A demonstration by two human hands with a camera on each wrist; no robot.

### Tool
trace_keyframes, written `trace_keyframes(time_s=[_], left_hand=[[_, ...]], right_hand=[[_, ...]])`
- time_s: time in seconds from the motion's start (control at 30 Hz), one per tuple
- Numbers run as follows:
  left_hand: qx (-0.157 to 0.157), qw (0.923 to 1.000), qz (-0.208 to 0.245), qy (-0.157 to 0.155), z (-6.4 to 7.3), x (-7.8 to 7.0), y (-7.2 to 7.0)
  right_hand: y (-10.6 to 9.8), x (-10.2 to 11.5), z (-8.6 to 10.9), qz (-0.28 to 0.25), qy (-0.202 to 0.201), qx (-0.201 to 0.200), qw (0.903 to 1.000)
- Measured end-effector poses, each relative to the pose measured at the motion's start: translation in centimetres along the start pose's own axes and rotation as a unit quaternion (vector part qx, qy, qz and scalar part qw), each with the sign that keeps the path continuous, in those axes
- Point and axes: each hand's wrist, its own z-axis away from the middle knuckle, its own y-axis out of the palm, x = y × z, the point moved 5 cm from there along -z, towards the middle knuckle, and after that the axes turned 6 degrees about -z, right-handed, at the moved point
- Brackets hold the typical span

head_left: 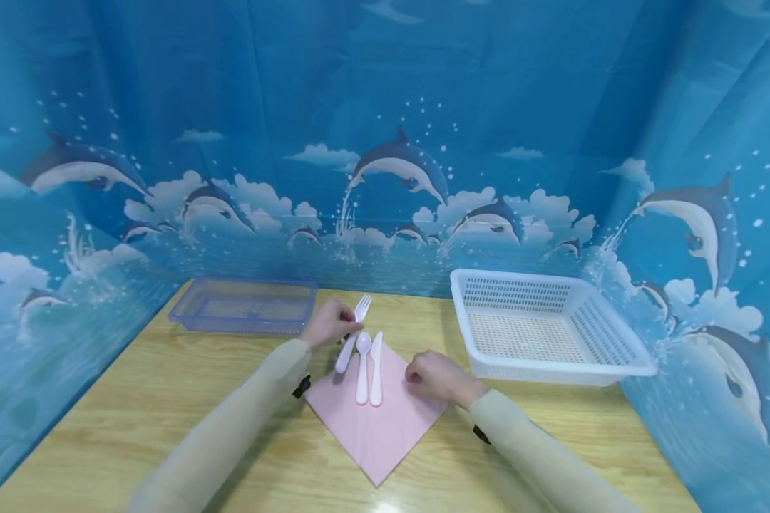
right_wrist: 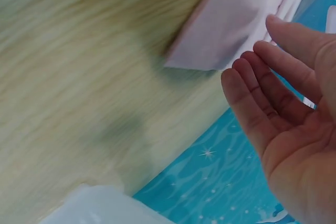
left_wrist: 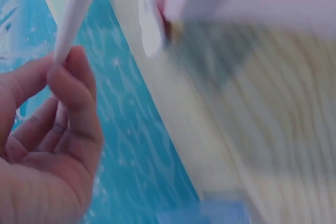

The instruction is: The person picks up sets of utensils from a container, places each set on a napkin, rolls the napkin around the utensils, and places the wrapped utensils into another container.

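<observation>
My left hand (head_left: 330, 324) pinches a white plastic fork (head_left: 363, 306) between thumb and fingers, over the back left part of a pink square napkin (head_left: 385, 445). The fork's tines point to the back and its handle slants down toward the napkin. Beside it on the napkin lie a white spoon (head_left: 362, 370) and a white knife (head_left: 376, 370), handles toward me. In the left wrist view the fork (left_wrist: 79, 17) rises from the fingertips. My right hand (head_left: 439, 377) hovers at the napkin's right side, holding nothing; its fingers are loosely bent in the right wrist view.
A clear bluish plastic tray (head_left: 244, 329) stands at the back left of the wooden table (head_left: 167, 399). At the back right is a white slotted basket (head_left: 552, 369). A blue curtain (head_left: 334, 85) with dolphins encloses the table's back and sides.
</observation>
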Motion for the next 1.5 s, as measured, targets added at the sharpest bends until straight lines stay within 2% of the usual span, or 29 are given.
trace_keyframes(time_s=[0.37,0.43,0.63,0.73,0.9,1.07,1.3,1.43,1.5], left_hand=[[0.019,0.9972,0.033,-0.065,0.5,-2.2,4.2],[0.024,0.9971,0.032,-0.065,0.5,-2.5,5.0],[0.025,0.9990,0.024,-0.029,0.8,-3.6,6.8],[0.023,0.9988,0.024,-0.035,1.0,-3.7,7.4],[0.016,0.9981,0.017,-0.057,1.0,-3.5,8.0],[-0.002,0.9988,-0.001,-0.050,0.8,-3.4,8.3],[-0.016,0.9956,-0.092,-0.013,0.4,-3.9,8.0],[-0.008,0.9937,-0.112,0.005,0.4,-4.2,7.8],[0.005,0.9927,-0.118,0.024,0.5,-4.4,7.7]], right_hand=[[0.2,-0.7,0.5,-0.028,-0.002,0.021,0.9994],[0.1,-0.7,0.5,-0.032,0.000,0.023,0.9992],[0.0,-0.8,0.4,-0.035,0.005,0.023,0.9991],[0.1,-0.8,0.4,-0.035,0.002,0.019,0.9992],[0.1,-0.7,0.4,-0.037,-0.005,0.015,0.9992],[0.0,-0.8,0.4,-0.039,-0.008,0.015,0.9991],[0.0,-0.9,0.3,-0.039,-0.002,0.014,0.9991],[0.0,-0.9,0.3,-0.042,0.007,0.019,0.9989],[0.1,-0.9,0.3,-0.044,0.012,0.022,0.9987]])
